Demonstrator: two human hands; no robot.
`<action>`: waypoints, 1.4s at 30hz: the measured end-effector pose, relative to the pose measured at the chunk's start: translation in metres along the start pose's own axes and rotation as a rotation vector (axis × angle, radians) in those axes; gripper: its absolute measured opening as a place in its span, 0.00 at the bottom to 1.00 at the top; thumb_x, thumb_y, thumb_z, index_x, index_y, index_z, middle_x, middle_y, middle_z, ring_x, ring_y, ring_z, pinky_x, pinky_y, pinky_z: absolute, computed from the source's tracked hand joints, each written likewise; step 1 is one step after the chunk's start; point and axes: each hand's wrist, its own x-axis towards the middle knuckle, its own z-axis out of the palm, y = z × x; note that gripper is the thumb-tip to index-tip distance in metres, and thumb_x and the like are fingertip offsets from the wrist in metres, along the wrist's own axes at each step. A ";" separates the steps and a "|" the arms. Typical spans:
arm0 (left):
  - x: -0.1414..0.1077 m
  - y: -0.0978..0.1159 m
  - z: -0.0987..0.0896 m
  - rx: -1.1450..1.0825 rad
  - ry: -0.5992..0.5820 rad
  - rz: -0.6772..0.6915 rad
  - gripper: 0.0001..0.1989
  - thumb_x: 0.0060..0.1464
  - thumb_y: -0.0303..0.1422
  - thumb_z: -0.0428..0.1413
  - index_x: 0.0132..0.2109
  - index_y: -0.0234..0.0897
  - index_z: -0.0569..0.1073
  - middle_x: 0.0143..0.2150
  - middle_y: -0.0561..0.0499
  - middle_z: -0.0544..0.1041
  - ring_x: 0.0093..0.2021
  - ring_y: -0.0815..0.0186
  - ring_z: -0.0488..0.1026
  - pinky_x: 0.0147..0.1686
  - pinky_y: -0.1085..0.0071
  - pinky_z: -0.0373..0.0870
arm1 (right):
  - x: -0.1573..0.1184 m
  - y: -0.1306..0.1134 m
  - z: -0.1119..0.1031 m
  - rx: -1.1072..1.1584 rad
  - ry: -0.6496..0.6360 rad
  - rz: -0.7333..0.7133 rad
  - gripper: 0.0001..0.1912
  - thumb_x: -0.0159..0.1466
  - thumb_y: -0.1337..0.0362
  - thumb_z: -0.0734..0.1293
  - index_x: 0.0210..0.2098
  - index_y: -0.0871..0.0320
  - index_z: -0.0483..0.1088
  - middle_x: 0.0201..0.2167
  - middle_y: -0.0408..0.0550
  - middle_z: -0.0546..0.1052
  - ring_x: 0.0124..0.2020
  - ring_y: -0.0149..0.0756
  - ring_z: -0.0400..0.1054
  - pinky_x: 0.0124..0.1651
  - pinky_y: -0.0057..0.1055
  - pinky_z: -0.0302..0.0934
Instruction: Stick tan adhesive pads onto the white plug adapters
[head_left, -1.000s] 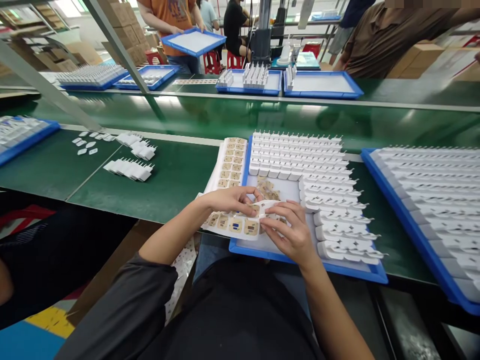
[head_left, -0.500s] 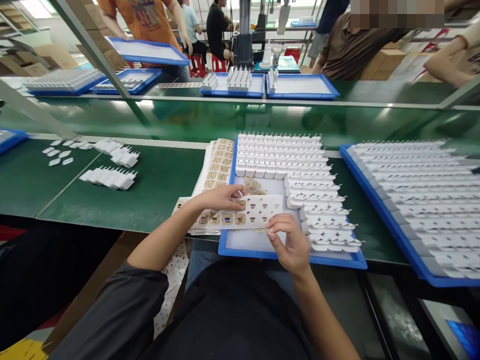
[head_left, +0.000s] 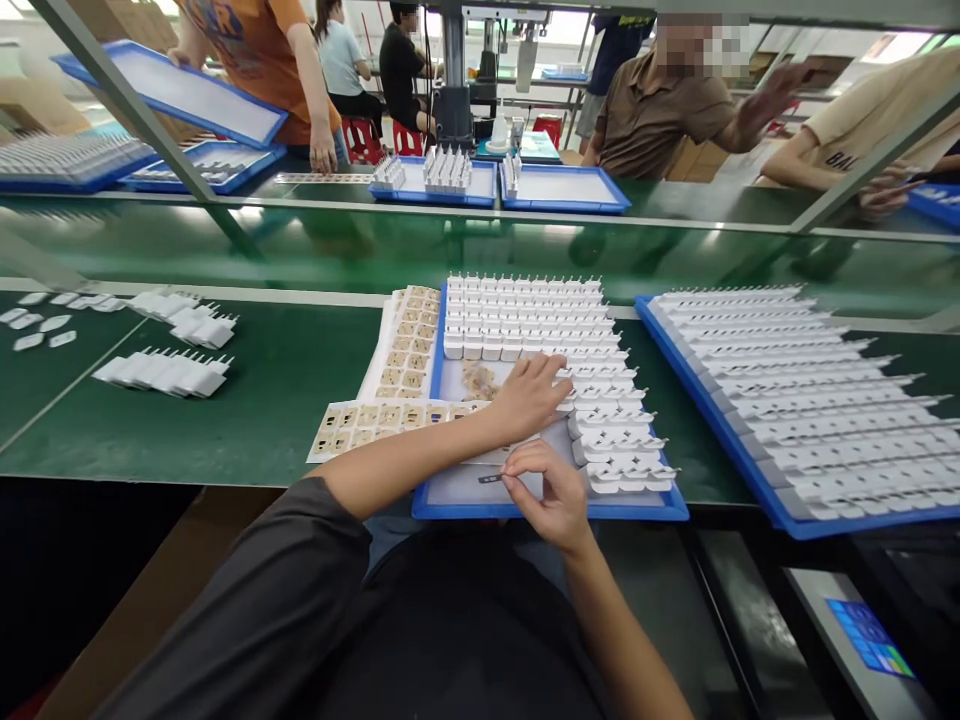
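Note:
My left hand (head_left: 529,395) reaches over the blue-rimmed tray (head_left: 547,512), its fingertips at the edge of the rows of white parts (head_left: 611,420); whether it holds anything is hidden. Below it, my right hand (head_left: 547,490) pinches a small dark strip (head_left: 491,479) between thumb and finger. A label sheet (head_left: 360,425) with tan pieces lies under my left forearm, partly over the tray. More label sheets (head_left: 409,335) are stacked along the tray's left side. Small tan scraps (head_left: 480,380) lie inside the tray.
Another tray (head_left: 712,420) full of white parts stands at the right. Loose white parts (head_left: 169,372) and flat white pieces (head_left: 52,323) lie on the left. Across the green bench, people stand or sit near further trays (head_left: 566,205); one person holds a tray (head_left: 202,95).
My left hand has moved right, from the label sheet to the white parts. A dark strip now shows in my right hand. The view has shifted, and the person in orange has tilted the held tray.

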 end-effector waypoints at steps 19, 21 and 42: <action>-0.139 -0.010 -0.033 -1.702 0.255 -0.643 0.26 0.46 0.36 0.71 0.52 0.40 0.76 0.48 0.47 0.77 0.46 0.61 0.77 0.46 0.68 0.74 | 0.013 -0.008 0.008 0.408 -0.069 0.191 0.07 0.65 0.71 0.69 0.38 0.52 0.74 0.33 0.44 0.77 0.36 0.36 0.73 0.41 0.35 0.68; -0.142 -0.009 -0.030 -1.485 0.260 -0.543 0.21 0.52 0.37 0.68 0.53 0.41 0.77 0.55 0.43 0.76 0.55 0.55 0.75 0.51 0.63 0.74 | 0.013 -0.007 0.010 0.413 -0.047 0.212 0.07 0.65 0.71 0.69 0.38 0.51 0.74 0.33 0.44 0.77 0.36 0.36 0.73 0.41 0.34 0.68; -0.144 0.009 -0.025 -0.565 0.462 -0.195 0.24 0.56 0.29 0.61 0.60 0.42 0.71 0.52 0.43 0.81 0.51 0.56 0.77 0.51 0.55 0.75 | 0.015 -0.016 0.011 0.093 0.173 0.387 0.02 0.66 0.66 0.70 0.39 0.52 0.75 0.35 0.44 0.78 0.38 0.35 0.73 0.42 0.32 0.69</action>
